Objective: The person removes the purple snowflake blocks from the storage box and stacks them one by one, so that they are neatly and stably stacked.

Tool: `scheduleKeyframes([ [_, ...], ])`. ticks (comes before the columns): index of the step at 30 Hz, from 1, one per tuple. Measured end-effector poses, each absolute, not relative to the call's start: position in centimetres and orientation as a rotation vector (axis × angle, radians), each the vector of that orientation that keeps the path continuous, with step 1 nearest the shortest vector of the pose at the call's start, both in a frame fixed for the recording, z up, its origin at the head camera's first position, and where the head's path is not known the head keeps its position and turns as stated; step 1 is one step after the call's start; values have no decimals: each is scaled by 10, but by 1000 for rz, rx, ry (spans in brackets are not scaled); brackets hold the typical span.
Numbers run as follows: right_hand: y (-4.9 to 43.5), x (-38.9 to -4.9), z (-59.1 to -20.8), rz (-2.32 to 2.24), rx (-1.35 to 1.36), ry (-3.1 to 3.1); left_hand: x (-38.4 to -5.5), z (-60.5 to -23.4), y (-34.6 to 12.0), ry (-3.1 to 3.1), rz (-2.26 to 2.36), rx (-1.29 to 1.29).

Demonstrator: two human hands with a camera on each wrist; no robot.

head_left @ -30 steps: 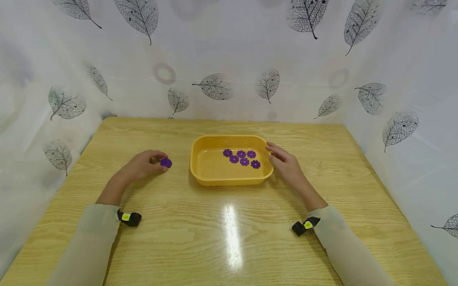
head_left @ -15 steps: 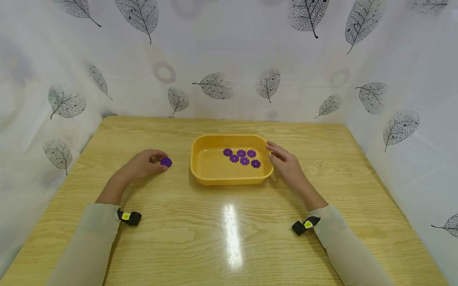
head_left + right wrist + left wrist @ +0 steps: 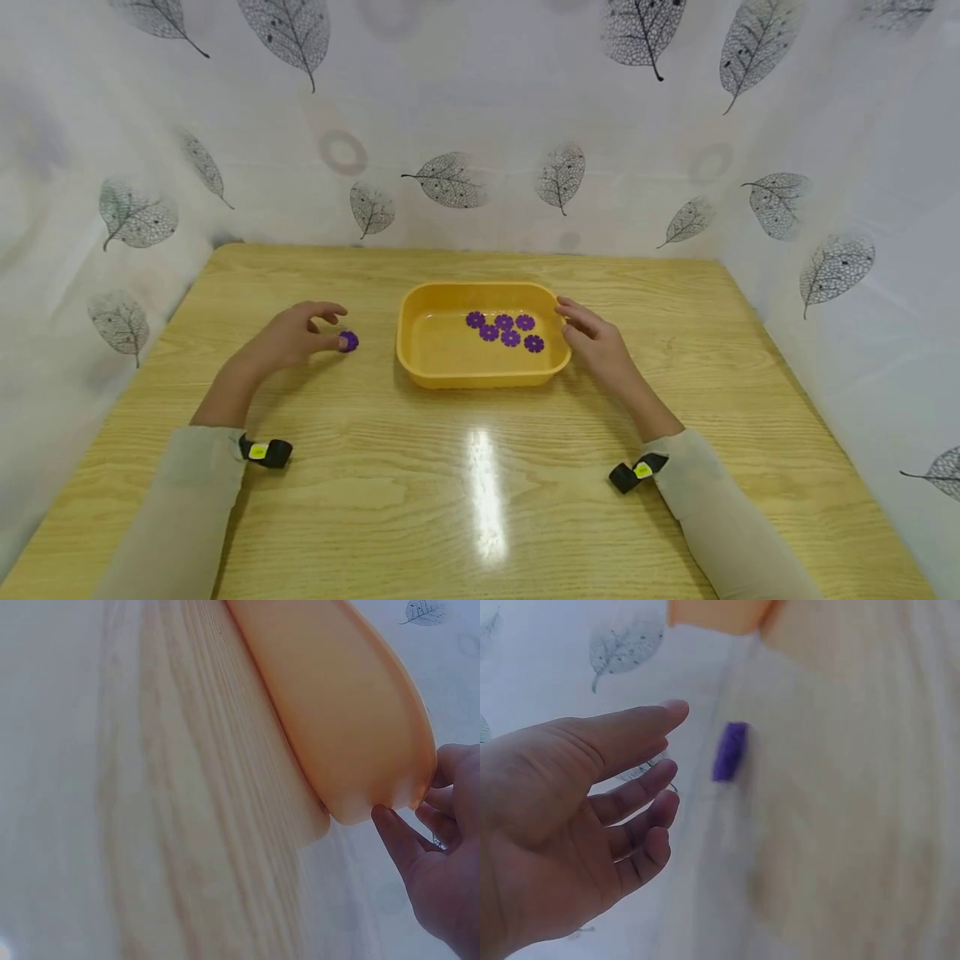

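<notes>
A small stack of purple flower-shaped discs (image 3: 348, 342) stands on the table left of the yellow tray (image 3: 411, 377). My left hand (image 3: 288, 340) is beside the stack, its fingers spread from the thumb; in the head view the thumb tip overlaps the stack. The left wrist view has a gap between that hand (image 3: 577, 817) and the purple stack (image 3: 730, 752). At the tray's right end, my right hand (image 3: 600, 346) rests fingertips and thumb against the rim and outer wall. Several single purple flower discs (image 3: 489, 332) lie flat inside the tray, toward its right half.
The wooden table (image 3: 360, 483) reaches back to a white curtain (image 3: 495, 108) printed with leaves, which also hangs at both sides. Black straps with small devices (image 3: 268, 453) circle both sleeve cuffs. A light reflection shows on the table's front middle.
My left hand has let go of the purple stack: its fingers have lifted off and spread from the thumb, and the stack stays on the table. The right hand keeps its place at the tray.
</notes>
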State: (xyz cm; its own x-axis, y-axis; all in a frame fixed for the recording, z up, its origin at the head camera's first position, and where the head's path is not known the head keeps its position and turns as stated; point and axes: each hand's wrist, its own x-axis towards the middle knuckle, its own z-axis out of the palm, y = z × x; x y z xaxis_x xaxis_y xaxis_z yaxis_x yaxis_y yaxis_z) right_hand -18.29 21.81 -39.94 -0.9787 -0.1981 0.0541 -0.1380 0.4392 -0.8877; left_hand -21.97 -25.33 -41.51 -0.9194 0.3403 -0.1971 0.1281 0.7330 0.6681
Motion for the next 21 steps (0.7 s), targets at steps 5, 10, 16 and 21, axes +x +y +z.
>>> scheduleKeyframes([
  [5,218,-182,-399,-1612,-310,2612,-224,-391,-240,2661,1002,400],
  [10,221,-183,-402,-1603,-315,2615,-233,-377,-211,2653,1046,497],
  [16,222,-184,-404,-1600,-322,2608,-244,-372,-173,2616,1061,601],
  [21,221,-184,-403,-1593,-313,2611,-251,-376,-146,2578,1075,675],
])
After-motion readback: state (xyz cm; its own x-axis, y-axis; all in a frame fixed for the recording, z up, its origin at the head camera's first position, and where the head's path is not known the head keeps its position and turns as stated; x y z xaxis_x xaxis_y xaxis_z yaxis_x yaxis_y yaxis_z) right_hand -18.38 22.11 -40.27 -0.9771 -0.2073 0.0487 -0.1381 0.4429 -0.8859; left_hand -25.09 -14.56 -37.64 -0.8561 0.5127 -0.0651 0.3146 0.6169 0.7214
